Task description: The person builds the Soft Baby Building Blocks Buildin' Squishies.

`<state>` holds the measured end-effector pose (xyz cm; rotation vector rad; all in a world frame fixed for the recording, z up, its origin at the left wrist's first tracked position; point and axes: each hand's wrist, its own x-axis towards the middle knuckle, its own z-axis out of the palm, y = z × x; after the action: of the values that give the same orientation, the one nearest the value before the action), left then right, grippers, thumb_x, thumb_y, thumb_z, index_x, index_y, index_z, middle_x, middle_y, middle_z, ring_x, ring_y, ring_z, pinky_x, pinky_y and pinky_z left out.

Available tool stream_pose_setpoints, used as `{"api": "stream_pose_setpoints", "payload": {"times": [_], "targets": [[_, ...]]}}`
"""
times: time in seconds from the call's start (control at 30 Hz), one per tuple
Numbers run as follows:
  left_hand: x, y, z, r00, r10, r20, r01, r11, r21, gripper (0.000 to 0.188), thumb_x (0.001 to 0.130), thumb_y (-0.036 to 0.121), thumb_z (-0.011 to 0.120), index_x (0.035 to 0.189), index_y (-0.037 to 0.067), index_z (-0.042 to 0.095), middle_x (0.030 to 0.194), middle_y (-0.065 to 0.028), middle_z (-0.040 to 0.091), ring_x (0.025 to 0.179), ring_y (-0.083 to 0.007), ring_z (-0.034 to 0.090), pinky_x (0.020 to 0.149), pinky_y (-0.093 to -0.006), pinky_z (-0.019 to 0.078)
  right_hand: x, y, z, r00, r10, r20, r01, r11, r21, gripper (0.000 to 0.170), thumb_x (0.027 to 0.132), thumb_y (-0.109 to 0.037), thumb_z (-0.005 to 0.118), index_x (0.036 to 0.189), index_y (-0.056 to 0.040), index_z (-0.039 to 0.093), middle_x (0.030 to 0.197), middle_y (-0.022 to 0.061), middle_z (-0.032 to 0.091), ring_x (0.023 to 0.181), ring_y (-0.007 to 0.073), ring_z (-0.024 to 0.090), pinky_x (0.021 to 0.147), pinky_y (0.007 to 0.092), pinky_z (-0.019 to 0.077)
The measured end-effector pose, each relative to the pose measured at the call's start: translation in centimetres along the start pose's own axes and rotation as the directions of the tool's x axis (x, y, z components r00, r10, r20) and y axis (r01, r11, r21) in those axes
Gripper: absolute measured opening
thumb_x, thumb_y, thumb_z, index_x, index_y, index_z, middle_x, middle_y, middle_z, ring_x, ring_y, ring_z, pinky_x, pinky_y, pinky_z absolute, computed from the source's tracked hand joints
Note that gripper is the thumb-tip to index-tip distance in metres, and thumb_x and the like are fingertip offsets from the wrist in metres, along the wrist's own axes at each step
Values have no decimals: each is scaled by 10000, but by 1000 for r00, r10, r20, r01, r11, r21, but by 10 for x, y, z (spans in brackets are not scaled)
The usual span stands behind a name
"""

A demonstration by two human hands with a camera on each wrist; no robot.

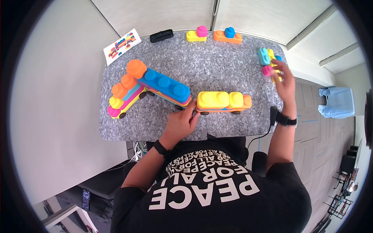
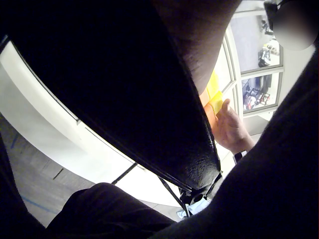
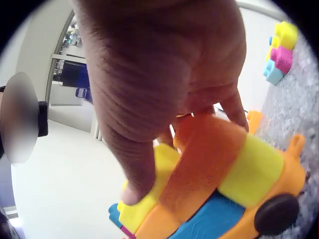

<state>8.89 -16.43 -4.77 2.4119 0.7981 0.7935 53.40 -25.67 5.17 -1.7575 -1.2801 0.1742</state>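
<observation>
A toy block train stands on the grey speckled table. Its yellow-topped car has orange parts and dark wheels. My left hand grips that car's left end, index finger and thumb at the joint beside the blue-topped car. Further left sits a car with orange and yellow round blocks. My right hand reaches over loose blocks at the table's right end, fingers extended and blurred. In the right wrist view the thumb overlaps a yellow block beside an orange block.
At the back lie a yellow block with a pink one, an orange block with a blue one and a black case. A picture card lies at the back left. A wall borders the back.
</observation>
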Motion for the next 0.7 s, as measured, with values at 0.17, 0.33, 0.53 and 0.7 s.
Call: {"api": "stream_pose_setpoints", "payload": {"times": [0.17, 0.33, 0.53, 0.7], "targets": [[0, 0, 0, 1000, -5, 5, 5, 1000, 5, 571, 1055, 226, 804, 1568, 19, 662, 768, -99, 769, 646, -315, 771, 603, -457, 608, 70, 116, -40, 989, 92, -116, -132, 900, -415, 440, 1032, -60, 799, 1465, -134, 775, 1411, 144, 811, 1136, 324, 806, 980, 476, 651], [-1, -1, 0, 1000, -3, 13, 3, 1000, 23, 586, 1050, 225, 811, 1578, 26, 654, 774, -101, 770, 654, -318, 770, 605, -463, 608, 98, 184, -39, 996, 61, 58, -31, 905, -423, 444, 1006, -53, 811, 1432, -177, 810, 1348, 142, 834, 1129, 350, 808, 1004, 476, 644], [0, 1, -1, 1000, -2, 6, 2, 1000, 12, 591, 1043, 220, 816, 1579, 30, 654, 773, -102, 767, 651, -317, 768, 605, -463, 608, 105, 172, -58, 990, 67, -122, -117, 879, -463, 271, 1002, -68, 828, 1261, -129, 882, 1270, 139, 849, 1138, 332, 813, 1016, 440, 632], [-1, 1, 0, 1000, -8, 11, 8, 1000, 14, 597, 1041, 214, 816, 1584, 30, 651, 756, -94, 756, 639, -312, 763, 596, -456, 602, 69, 55, -63, 965, -141, -222, 81, 963, -259, 229, 1076, -27, 760, 1280, -54, 859, 1270, 114, 825, 1156, 254, 794, 1011, 381, 628]]}}
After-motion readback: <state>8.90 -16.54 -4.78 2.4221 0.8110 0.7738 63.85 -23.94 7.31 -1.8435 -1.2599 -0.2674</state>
